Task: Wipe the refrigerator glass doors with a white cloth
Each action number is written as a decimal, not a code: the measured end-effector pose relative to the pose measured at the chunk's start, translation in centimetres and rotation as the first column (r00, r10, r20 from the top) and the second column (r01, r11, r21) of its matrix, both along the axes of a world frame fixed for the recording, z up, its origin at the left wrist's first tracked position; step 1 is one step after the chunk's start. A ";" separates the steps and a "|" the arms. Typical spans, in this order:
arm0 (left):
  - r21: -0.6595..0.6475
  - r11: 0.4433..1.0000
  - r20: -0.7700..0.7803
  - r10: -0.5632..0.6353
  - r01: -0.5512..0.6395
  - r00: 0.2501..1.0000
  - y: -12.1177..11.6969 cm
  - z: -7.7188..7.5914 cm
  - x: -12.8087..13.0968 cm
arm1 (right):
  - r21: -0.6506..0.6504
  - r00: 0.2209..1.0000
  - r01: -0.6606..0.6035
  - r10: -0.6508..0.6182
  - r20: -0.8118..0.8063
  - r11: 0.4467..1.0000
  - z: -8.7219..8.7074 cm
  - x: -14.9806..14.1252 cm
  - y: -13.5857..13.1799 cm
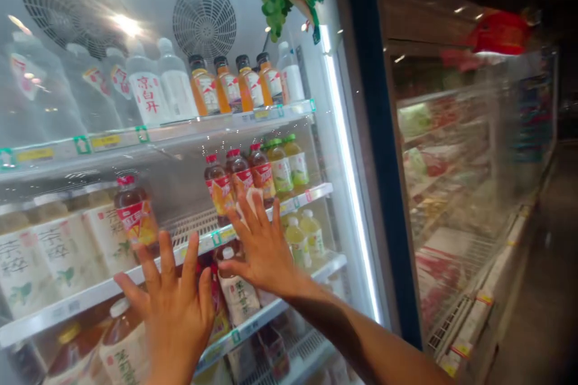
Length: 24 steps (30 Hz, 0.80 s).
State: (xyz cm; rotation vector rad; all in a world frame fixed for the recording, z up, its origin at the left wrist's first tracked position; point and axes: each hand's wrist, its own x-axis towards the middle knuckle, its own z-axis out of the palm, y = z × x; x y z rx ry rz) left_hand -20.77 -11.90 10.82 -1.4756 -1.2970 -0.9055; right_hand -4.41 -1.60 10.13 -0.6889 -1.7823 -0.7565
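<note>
My left hand (pixel 174 307) is raised with its fingers spread, and nothing is in it. Just beyond its fingertips stands a red-capped dark bottle (pixel 135 213) with a red and orange label. My right hand (pixel 264 246) is also spread and holds nothing. It covers the lower part of three similar bottles, one of them a red-capped bottle (pixel 219 183) at the shelf edge. Whether either hand touches the glass door or a bottle, I cannot tell. Between the hands, lower down, is a white-labelled bottle (pixel 239 295).
White-labelled tea bottles (pixel 58 246) fill the middle shelf's left. Green-capped bottles (pixel 295 162) stand at its right. Clear water bottles (pixel 142 84) and orange drink bottles (pixel 226 87) line the top shelf (pixel 180 129). A dark blue frame (pixel 383 150) separates another chilled display (pixel 451 162).
</note>
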 end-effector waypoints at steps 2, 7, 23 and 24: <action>0.001 1.000 -0.003 -0.018 0.018 1.000 1.0 0.0 2.1 | -0.025 0.997 0.050 -0.051 -0.055 0.998 1.1 2.0 1.1; -0.001 0.999 -0.036 -0.048 0.048 0.998 3.6 -0.2 6.7 | 0.035 0.999 0.033 -0.033 -0.017 0.999 -2.8 6.3 3.6; -0.009 0.999 -0.041 -0.040 0.039 0.998 8.5 -1.2 17.5 | 0.011 0.997 0.036 -0.035 -0.075 0.999 -1.8 19.0 11.5; -0.011 0.999 -0.046 -0.039 0.038 0.998 8.6 -1.2 17.8 | 0.000 0.995 0.040 -0.040 -0.089 0.999 -1.1 19.5 11.8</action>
